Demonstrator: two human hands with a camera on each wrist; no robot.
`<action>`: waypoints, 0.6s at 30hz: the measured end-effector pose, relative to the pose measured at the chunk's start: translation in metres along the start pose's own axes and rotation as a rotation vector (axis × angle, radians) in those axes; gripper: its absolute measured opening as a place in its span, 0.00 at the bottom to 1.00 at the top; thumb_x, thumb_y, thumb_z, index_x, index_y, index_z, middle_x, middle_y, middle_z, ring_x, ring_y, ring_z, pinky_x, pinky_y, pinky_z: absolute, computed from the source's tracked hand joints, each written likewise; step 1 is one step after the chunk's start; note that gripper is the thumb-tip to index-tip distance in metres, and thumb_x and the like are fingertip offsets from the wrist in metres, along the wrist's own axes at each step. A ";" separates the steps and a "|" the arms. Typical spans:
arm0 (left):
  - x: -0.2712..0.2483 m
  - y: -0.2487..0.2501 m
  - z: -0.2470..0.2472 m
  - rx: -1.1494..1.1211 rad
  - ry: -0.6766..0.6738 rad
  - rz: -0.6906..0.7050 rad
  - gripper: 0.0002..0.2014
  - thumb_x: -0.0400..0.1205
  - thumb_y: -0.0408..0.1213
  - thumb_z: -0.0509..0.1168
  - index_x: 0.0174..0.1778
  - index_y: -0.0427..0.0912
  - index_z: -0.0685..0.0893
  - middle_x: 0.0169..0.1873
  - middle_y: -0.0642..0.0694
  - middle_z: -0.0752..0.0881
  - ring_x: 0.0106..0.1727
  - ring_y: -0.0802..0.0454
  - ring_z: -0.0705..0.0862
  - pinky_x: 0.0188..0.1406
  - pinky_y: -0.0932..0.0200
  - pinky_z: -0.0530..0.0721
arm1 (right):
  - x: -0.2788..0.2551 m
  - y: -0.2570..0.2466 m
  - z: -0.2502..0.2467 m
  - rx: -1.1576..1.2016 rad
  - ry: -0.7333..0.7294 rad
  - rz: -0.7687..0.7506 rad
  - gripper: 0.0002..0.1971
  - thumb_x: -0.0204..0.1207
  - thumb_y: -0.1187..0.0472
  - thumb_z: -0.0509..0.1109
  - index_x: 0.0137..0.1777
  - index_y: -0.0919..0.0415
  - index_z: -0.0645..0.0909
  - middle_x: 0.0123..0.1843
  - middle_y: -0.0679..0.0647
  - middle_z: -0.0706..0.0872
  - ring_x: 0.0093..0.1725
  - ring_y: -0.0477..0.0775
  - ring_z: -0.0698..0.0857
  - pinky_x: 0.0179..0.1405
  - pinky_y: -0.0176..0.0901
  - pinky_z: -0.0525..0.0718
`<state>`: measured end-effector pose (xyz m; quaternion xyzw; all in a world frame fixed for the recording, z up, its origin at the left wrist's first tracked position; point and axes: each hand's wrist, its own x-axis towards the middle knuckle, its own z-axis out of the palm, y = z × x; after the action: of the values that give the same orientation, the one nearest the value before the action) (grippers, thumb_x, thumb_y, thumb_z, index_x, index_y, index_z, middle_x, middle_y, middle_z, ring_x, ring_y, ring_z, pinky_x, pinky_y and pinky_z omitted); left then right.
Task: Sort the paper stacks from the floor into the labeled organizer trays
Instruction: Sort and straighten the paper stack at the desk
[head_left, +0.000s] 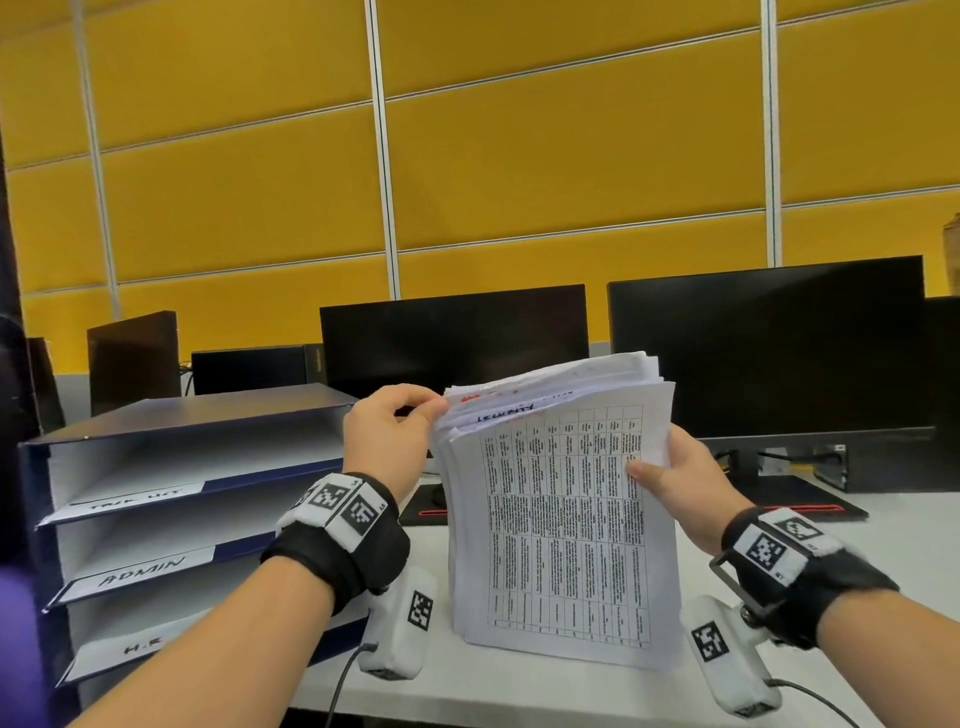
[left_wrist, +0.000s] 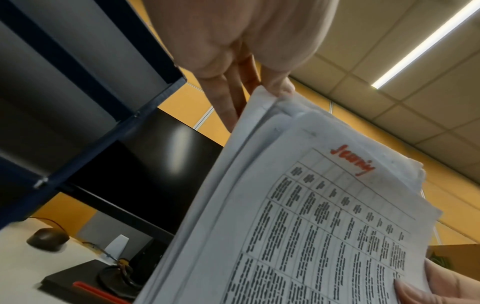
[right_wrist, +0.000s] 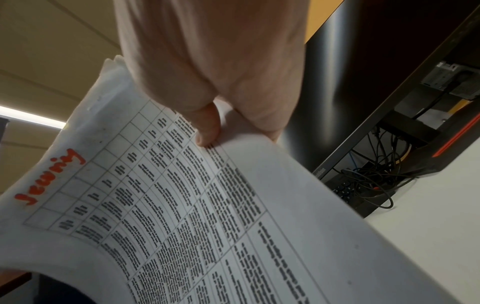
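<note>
A thick paper stack (head_left: 561, 525) stands on its lower edge on the white desk (head_left: 893, 530), its front sheet printed with a table. My left hand (head_left: 395, 431) pinches the stack's upper left corner, thumb in front and fingers behind. My right hand (head_left: 675, 467) grips the right edge with the thumb pressed on the front sheet. In the wrist views the paper stack (left_wrist: 311, 226) (right_wrist: 207, 205) carries a red handwritten word at its top. A dark blue organizer (head_left: 171, 499) with white-labelled trays stands at the left; its labels read TASK LIST, ADMIN and H.R.
Two dark monitors (head_left: 763, 353) stand behind the papers on the desk, with a black mat with red trim (head_left: 779, 499) under them. A mouse (left_wrist: 48, 238) and cables lie near the monitor stands. A yellow panelled wall rises behind.
</note>
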<state>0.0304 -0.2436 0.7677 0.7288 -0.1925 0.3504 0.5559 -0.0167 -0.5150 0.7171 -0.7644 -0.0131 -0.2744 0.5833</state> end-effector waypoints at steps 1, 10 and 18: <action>0.002 0.002 0.000 0.007 0.002 -0.003 0.05 0.81 0.36 0.67 0.42 0.49 0.88 0.39 0.56 0.86 0.45 0.61 0.83 0.42 0.63 0.82 | 0.000 0.000 0.000 -0.003 0.000 -0.001 0.17 0.79 0.71 0.65 0.66 0.55 0.76 0.58 0.51 0.86 0.57 0.51 0.85 0.57 0.56 0.83; 0.012 -0.005 -0.004 0.044 -0.007 -0.086 0.06 0.85 0.37 0.61 0.46 0.43 0.84 0.43 0.47 0.84 0.50 0.49 0.83 0.48 0.53 0.85 | -0.001 0.001 -0.002 0.007 -0.010 -0.005 0.16 0.79 0.70 0.65 0.64 0.54 0.77 0.57 0.52 0.87 0.57 0.52 0.86 0.50 0.50 0.85; 0.003 -0.017 -0.005 0.045 0.019 -0.046 0.05 0.83 0.37 0.64 0.46 0.42 0.84 0.44 0.47 0.86 0.44 0.52 0.85 0.31 0.67 0.81 | 0.003 0.006 -0.003 -0.007 0.016 0.011 0.18 0.79 0.69 0.66 0.66 0.55 0.76 0.58 0.51 0.87 0.56 0.51 0.86 0.50 0.51 0.86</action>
<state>0.0424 -0.2333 0.7588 0.7421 -0.1623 0.3488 0.5490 -0.0135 -0.5203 0.7135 -0.7644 -0.0031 -0.2772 0.5821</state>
